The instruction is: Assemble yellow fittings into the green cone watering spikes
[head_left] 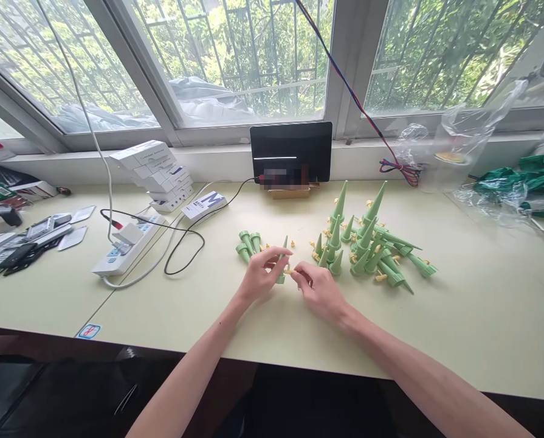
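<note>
Over the middle of the table, my left hand (259, 275) is closed around a green watering spike (281, 280), its pointed tip up. My right hand (321, 291) pinches a small yellow valve (288, 271) at the side of that spike; my fingers partly hide it. Behind my left hand lie several green spikes (244, 238) without visible valves. Loose yellow valves (292, 243) are scattered just beyond my hands. On the right is a group of green spikes with yellow valves (365, 240), some upright on their wide ends, others lying down.
A black-screened tablet (292, 143) leans by the window, with a cable running left. At left are a power strip (128, 243), stacked white boxes (153, 170), a flat white box (204, 205) and assorted electronics (30, 240). Clear plastic (458, 146) and green wrapping (522, 182) lie at right.
</note>
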Demonstrator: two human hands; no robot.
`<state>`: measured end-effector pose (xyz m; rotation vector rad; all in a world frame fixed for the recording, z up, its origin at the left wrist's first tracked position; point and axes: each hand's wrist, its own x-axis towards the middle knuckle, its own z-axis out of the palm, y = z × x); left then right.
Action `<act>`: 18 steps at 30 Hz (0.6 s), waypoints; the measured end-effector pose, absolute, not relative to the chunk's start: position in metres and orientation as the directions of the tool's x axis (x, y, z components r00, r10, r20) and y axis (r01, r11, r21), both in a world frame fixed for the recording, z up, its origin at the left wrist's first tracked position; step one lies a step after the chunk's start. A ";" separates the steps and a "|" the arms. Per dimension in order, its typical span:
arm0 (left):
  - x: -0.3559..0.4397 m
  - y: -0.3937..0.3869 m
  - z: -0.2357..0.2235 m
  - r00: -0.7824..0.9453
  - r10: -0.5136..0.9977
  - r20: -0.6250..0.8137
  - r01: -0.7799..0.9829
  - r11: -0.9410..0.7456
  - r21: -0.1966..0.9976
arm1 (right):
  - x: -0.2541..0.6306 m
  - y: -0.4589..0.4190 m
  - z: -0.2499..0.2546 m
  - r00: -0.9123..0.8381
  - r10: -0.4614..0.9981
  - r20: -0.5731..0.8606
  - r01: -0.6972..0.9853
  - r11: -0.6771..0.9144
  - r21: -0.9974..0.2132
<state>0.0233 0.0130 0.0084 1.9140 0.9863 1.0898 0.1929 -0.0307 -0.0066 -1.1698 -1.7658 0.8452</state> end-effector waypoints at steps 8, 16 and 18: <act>0.024 0.012 0.012 0.351 0.895 0.277 0.187 -0.357 0.915 | 0.193 -0.031 -0.008 -0.230 0.938 0.261 0.390 0.334 -0.858; 0.024 0.013 0.013 0.328 0.905 0.269 0.184 -0.341 0.922 | 0.193 -0.031 -0.006 -0.211 0.945 0.252 0.349 0.313 -0.883; 0.024 0.013 0.012 0.317 0.908 0.273 0.191 -0.343 0.920 | 0.193 -0.031 -0.005 -0.197 0.943 0.269 0.327 0.322 -0.889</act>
